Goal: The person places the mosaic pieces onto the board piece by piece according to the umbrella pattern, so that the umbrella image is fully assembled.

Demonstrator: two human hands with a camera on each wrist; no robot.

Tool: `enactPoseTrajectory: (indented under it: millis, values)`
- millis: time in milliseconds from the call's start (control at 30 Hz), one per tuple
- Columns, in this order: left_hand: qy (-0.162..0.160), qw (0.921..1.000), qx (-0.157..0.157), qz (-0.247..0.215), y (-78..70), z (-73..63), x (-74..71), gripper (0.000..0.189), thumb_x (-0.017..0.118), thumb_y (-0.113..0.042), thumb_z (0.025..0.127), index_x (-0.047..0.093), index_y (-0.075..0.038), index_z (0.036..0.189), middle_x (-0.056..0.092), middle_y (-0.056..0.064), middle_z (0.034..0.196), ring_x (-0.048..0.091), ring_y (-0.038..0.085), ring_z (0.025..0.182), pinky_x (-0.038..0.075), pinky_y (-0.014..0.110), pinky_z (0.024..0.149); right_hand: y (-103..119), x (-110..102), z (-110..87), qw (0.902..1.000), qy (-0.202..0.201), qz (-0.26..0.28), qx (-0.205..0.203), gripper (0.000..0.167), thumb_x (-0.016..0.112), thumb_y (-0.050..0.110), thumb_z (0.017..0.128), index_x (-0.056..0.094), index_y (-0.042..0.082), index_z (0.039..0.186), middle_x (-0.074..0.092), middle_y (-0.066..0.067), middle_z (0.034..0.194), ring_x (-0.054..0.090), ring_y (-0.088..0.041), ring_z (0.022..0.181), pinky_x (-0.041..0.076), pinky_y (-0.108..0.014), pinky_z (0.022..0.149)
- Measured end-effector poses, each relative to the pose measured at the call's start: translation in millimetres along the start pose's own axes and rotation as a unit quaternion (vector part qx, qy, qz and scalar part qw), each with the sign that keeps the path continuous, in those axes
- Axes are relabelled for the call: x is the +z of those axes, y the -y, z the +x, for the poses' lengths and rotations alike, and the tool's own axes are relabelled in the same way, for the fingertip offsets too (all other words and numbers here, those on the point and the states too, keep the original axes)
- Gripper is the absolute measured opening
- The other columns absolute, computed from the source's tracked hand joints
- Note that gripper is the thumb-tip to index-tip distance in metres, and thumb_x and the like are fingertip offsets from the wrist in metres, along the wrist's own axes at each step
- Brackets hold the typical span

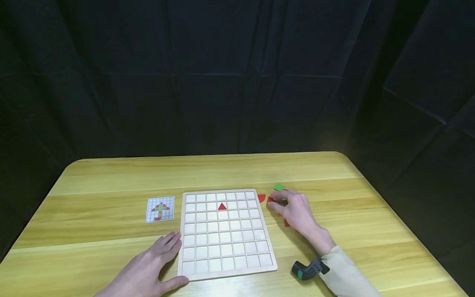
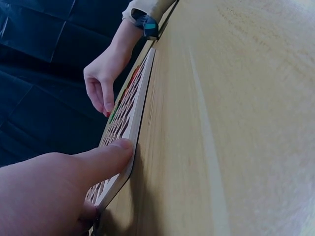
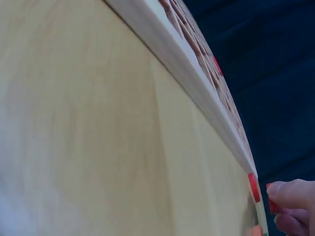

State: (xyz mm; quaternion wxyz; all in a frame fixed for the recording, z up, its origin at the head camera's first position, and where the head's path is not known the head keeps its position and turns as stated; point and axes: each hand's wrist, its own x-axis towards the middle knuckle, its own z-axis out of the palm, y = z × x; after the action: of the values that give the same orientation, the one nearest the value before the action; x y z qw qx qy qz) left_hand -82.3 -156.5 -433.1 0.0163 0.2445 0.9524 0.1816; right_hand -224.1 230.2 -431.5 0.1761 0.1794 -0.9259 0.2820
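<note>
Grid board (image 1: pixel 224 238) sits in a space hung with black cloth (image 1: pixel 222 82), which fills the background at twelve o'clock and shows at nine and three as well. The wood-grain table (image 1: pixel 111 177) beneath looks flat, hard and smooth, so the board could slide if nudged. The board lies near the table's middle; it seems light and stiff, best taken by its plain rim at nine and three o'clock.

From the board's centre, the left hand (image 1: pixel 152 260), between eight and nine, has thumb and fingers spread wide, touching the left edge and near corner. The right hand (image 1: pixel 295 208), between two and three, holds a narrow pinch on a red piece (image 3: pixel 271 199) whose exact shape is hidden. Between nine and ten lies a patterned card (image 1: pixel 160 209), thin, probably bendable and best lifted by an edge. Small pieces finish the layout: a green square (image 1: pixel 278 187) at two o'clock, a red half-round (image 1: pixel 261 198) just beside the rim at half past one, a red triangle (image 1: pixel 222 207) on the grid at twelve. These look light, rigid and perhaps slick, so the sides suit fingertips best.
</note>
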Motion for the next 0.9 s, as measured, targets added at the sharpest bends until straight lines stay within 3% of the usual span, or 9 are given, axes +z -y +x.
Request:
enactPoseTrajectory:
  millis: [167, 267, 467, 700, 900]
  values:
    - [-0.007, 0.9999, 0.004, 0.006, 0.5, -0.2, 0.1, 0.096, 0.056, -0.074, 0.086, 0.052, 0.003, 0.142, 0.045, 0.02, 0.153, 0.045, 0.04, 0.139, 0.045, 0.054, 0.105, 12, 3, 0.8, 0.9993, -0.01, 0.012, -0.034, 0.022, 0.086, 0.016, 0.077, 0.079, 0.009, 0.097, 0.078, -0.004, 0.093, 0.073, -0.018, 0.081, 0.058, -0.034, 0.067]
    - [-0.013, 0.9998, 0.008, 0.009, 0.6, -0.4, 0.5, 0.095, 0.056, -0.074, 0.086, 0.053, 0.004, 0.141, 0.045, 0.02, 0.152, 0.045, 0.039, 0.138, 0.045, 0.053, 0.105, 20, 6, 1.8, 0.9981, -0.005, 0.027, -0.055, 0.021, 0.087, 0.014, 0.077, 0.079, 0.009, 0.096, 0.078, -0.003, 0.093, 0.074, -0.018, 0.083, 0.059, -0.037, 0.074]
    - [-0.014, 0.9998, 0.01, 0.01, 0.6, -0.3, 1.0, 0.095, 0.057, -0.074, 0.086, 0.053, 0.003, 0.141, 0.046, 0.02, 0.152, 0.046, 0.039, 0.138, 0.046, 0.053, 0.105, 37, 13, 1.7, 0.9971, 0.028, 0.045, -0.055, 0.017, 0.087, 0.018, 0.077, 0.08, 0.015, 0.093, 0.077, 0.005, 0.089, 0.07, -0.015, 0.09, 0.056, -0.038, 0.081]
    - [-0.015, 0.9998, 0.008, 0.008, 0.6, -0.5, 1.2, 0.095, 0.057, -0.074, 0.086, 0.053, 0.003, 0.141, 0.046, 0.019, 0.152, 0.046, 0.04, 0.138, 0.046, 0.054, 0.104, 48, 18, 2.2, 0.9936, 0.05, 0.073, -0.07, 0.015, 0.087, 0.016, 0.077, 0.08, 0.016, 0.091, 0.076, 0.006, 0.088, 0.068, -0.014, 0.088, 0.055, -0.035, 0.075]
    - [-0.011, 0.9999, 0.005, 0.004, 0.3, -0.3, 0.9, 0.096, 0.057, -0.074, 0.085, 0.052, 0.003, 0.142, 0.045, 0.019, 0.153, 0.046, 0.04, 0.138, 0.045, 0.054, 0.105, 57, 25, 3.4, 0.9908, 0.062, 0.081, -0.088, 0.016, 0.087, 0.014, 0.077, 0.079, 0.013, 0.091, 0.076, 0.002, 0.088, 0.069, -0.012, 0.082, 0.056, -0.025, 0.068]
